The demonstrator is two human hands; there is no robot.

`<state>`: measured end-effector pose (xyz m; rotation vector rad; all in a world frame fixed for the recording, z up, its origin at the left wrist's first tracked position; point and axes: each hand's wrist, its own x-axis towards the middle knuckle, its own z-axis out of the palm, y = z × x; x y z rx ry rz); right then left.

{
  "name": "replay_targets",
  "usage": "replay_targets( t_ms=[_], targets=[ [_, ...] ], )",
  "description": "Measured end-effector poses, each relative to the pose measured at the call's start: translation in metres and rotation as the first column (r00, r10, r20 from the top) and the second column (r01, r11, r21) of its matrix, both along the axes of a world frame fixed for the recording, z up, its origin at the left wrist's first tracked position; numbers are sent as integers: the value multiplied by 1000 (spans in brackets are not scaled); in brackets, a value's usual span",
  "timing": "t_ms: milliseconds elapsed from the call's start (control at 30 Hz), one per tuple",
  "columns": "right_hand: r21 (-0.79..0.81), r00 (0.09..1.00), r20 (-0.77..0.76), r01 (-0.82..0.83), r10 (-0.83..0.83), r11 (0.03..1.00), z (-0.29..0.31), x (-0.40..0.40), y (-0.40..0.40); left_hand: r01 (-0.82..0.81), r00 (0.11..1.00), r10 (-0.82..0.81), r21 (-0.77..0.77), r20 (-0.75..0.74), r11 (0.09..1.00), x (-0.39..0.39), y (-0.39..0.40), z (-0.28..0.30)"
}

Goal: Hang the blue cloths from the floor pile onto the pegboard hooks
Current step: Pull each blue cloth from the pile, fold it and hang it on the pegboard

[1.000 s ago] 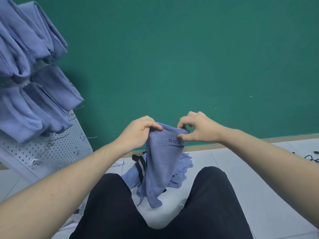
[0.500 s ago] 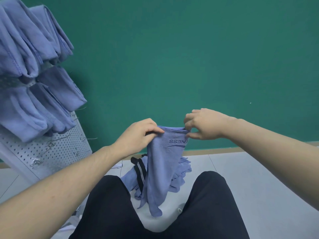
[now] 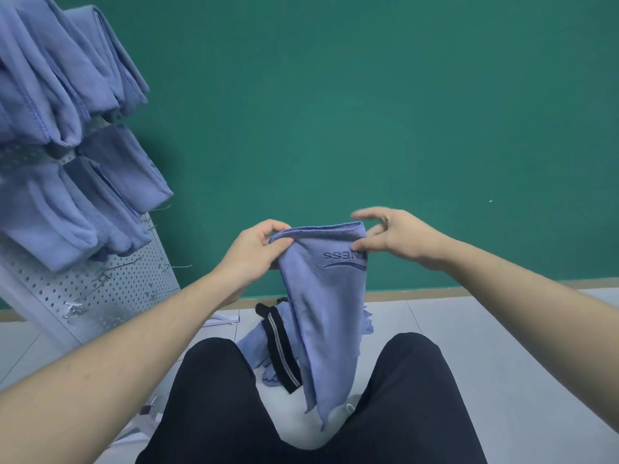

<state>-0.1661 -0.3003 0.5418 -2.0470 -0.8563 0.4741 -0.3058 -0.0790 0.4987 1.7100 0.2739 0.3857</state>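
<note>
A blue cloth (image 3: 326, 306) with dark embroidered lettering hangs in front of me, above my knees. My left hand (image 3: 254, 252) pinches its top left corner between thumb and fingers. My right hand (image 3: 398, 237) pinches the top right corner with thumb and a lower finger, while its other fingers are spread and blurred above the hem. Behind the cloth, the floor pile (image 3: 264, 346) of blue cloths lies between my legs. The white pegboard (image 3: 110, 293) leans at the left with several blue cloths (image 3: 67, 135) hung on it and bare wire hooks (image 3: 75, 308) lower down.
A green wall (image 3: 368, 112) fills the background, with a wooden skirting strip at its foot. A black strap with white stripes (image 3: 279, 346) lies over the pile. My black-trousered knees (image 3: 412, 380) frame the pile on a pale tiled floor (image 3: 502, 346).
The cloth's top edge has spread wider between my hands. My right hand has shifted right and opened its upper fingers. The view has tilted up slightly.
</note>
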Motion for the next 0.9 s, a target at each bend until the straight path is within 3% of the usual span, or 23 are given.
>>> replay_targets(
  t_ms=[167, 267, 367, 467, 533, 633, 767, 900],
  targets=[
    [137, 981, -192, 26, 1, 990, -1, -3, -1, 73, 997, -74, -52, -23, 996, -4, -5, 7],
    [208, 979, -198, -1, 43, 978, 1, -12, 3, 24, 999, -19, -146, 37, 989, 1, -9, 12],
    [240, 991, -137, 29, 4, 970, 2, -17, 11, -14, 993, 55, -353, 106, 935, 9, -13, 14],
    [313, 987, -144, 115, -73, 943, 5, -19, 23, 137, 988, -79, -531, 130, 836, 7, -23, 10],
    [336, 980, -174, 155, -100, 929, 7, -17, 29, 154, 987, -152, -538, 49, 829, 1, -34, -3],
    [331, 975, -174, 189, -137, 924, 4, -11, 32, 71, 991, -116, -460, -69, 885, -1, -42, -21],
    [386, 917, -341, 339, -209, 858, -4, -3, 28, 70, 997, -79, -472, 1, 879, 4, -48, -16],
    [361, 808, -578, 379, -114, 852, -31, -11, 25, 83, 996, -84, -507, 22, 858, 13, -51, -4]
  ],
)
